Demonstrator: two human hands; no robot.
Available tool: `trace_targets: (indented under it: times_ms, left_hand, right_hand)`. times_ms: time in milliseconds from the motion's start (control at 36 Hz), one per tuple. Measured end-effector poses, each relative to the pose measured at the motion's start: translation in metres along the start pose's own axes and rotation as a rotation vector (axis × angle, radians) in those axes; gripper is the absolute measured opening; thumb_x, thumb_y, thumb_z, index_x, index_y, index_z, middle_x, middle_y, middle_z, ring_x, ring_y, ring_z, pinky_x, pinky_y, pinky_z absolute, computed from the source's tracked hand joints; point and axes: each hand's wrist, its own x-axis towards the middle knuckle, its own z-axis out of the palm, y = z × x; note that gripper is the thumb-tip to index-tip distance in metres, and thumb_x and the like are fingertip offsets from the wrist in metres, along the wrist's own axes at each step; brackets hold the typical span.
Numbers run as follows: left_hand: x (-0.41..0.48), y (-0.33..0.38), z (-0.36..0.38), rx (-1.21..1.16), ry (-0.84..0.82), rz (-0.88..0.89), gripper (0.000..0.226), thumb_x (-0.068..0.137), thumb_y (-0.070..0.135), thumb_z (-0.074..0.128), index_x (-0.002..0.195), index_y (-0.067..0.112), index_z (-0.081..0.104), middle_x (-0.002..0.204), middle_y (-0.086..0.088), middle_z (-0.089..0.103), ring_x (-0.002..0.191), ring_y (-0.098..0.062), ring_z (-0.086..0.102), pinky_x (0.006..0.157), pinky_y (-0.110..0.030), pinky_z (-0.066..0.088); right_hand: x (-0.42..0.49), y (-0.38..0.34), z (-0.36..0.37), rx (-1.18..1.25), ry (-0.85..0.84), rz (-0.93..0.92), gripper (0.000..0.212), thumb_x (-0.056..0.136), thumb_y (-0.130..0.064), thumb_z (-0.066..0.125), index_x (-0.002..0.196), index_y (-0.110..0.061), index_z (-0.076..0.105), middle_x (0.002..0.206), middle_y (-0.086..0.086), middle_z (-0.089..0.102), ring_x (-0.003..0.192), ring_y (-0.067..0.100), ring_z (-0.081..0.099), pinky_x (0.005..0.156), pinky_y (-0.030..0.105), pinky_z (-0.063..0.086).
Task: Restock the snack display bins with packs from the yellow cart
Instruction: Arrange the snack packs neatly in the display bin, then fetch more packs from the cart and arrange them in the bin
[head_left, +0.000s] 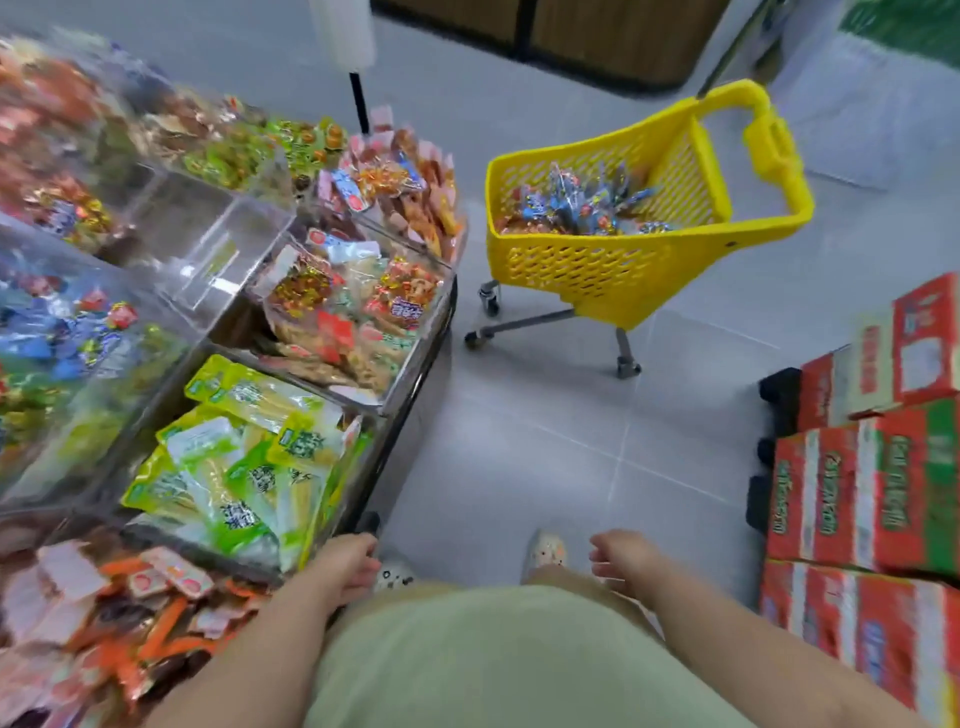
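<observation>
Left grip (348, 569) and right grip (621, 561) hang slack and empty; I judge restocking unfinished: one clear bin (208, 244) sits bare, packs (582, 208) lie in the yellow cart (597, 265).

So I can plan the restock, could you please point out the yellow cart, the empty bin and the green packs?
yellow cart (613, 270), head view, front wall of basket.
empty bin (208, 249), head view, clear floor.
green packs (244, 467), head view, middle of pile.

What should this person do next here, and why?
Probably step to the yellow cart and grab packs: the left hand and right hand hold nothing, and one clear bin looks empty.
</observation>
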Motion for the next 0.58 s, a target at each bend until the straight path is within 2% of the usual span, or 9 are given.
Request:
trace_targets:
  times_ms: [83, 194, 278, 333, 417, 472, 583]
  left_hand:
    - [-0.004, 0.016, 0.033, 0.019, -0.020, 0.029, 0.020, 0.096, 0.014, 0.047, 0.076, 0.014, 0.050, 0.068, -0.008, 0.047, 0.054, -0.018, 0.035, 0.056, -0.024, 0.027]
    - [-0.011, 0.040, 0.083, 0.088, 0.003, 0.090, 0.018, 0.098, 0.015, 0.045, 0.082, 0.013, 0.053, 0.070, -0.008, 0.052, 0.049, -0.017, 0.046, 0.057, -0.022, 0.032]
    - [-0.010, 0.058, 0.117, 0.194, -0.009, 0.157, 0.028, 0.099, 0.011, 0.043, 0.073, 0.012, 0.050, 0.060, -0.007, 0.049, 0.039, -0.014, 0.042, 0.044, -0.016, 0.027]
    - [-0.012, 0.069, 0.133, 0.367, -0.038, 0.219, 0.032, 0.098, 0.011, 0.046, 0.066, 0.012, 0.050, 0.057, -0.006, 0.050, 0.043, -0.015, 0.044, 0.043, -0.020, 0.027]
    - [-0.017, 0.092, 0.141, 0.555, -0.075, 0.268, 0.033, 0.096, 0.016, 0.049, 0.064, 0.013, 0.053, 0.067, -0.008, 0.056, 0.061, -0.021, 0.049, 0.052, -0.026, 0.030]
    - [-0.016, 0.110, 0.142, 0.532, -0.058, 0.264, 0.029, 0.096, 0.016, 0.050, 0.067, 0.011, 0.056, 0.068, -0.007, 0.059, 0.057, -0.021, 0.050, 0.050, -0.025, 0.032]
    - [-0.005, 0.142, 0.141, 0.287, -0.030, 0.154, 0.014, 0.097, 0.013, 0.048, 0.086, 0.007, 0.055, 0.073, -0.012, 0.059, 0.054, -0.020, 0.050, 0.048, -0.023, 0.034]
  right_hand:
    - [0.005, 0.009, -0.037, 0.012, -0.022, 0.023, 0.013, 0.091, -0.012, 0.047, 0.079, -0.012, 0.052, 0.071, 0.005, 0.053, 0.056, 0.014, 0.049, 0.050, 0.021, 0.032]
    - [0.018, 0.016, -0.089, 0.103, 0.001, 0.052, 0.019, 0.093, -0.013, 0.048, 0.074, -0.011, 0.052, 0.069, 0.005, 0.052, 0.057, 0.015, 0.047, 0.052, 0.022, 0.031]
    - [0.030, 0.013, -0.121, 0.225, 0.023, 0.087, 0.019, 0.094, -0.011, 0.046, 0.075, -0.011, 0.048, 0.067, 0.005, 0.049, 0.057, 0.015, 0.046, 0.053, 0.023, 0.031]
    - [0.037, 0.006, -0.136, 0.242, 0.045, 0.087, 0.018, 0.095, -0.013, 0.047, 0.077, -0.010, 0.050, 0.070, 0.005, 0.053, 0.061, 0.015, 0.051, 0.056, 0.025, 0.037]
    - [0.047, -0.010, -0.148, 0.264, 0.058, 0.073, 0.015, 0.095, -0.015, 0.048, 0.081, -0.010, 0.053, 0.075, 0.005, 0.056, 0.064, 0.015, 0.054, 0.058, 0.025, 0.040]
    - [0.052, -0.020, -0.152, 0.264, 0.035, 0.062, 0.014, 0.095, -0.016, 0.049, 0.082, -0.012, 0.052, 0.076, 0.005, 0.056, 0.065, 0.014, 0.054, 0.058, 0.024, 0.040]
    - [0.065, -0.038, -0.154, 0.186, 0.011, 0.048, 0.015, 0.095, -0.014, 0.047, 0.080, -0.013, 0.049, 0.076, 0.004, 0.053, 0.063, 0.014, 0.052, 0.058, 0.024, 0.038]
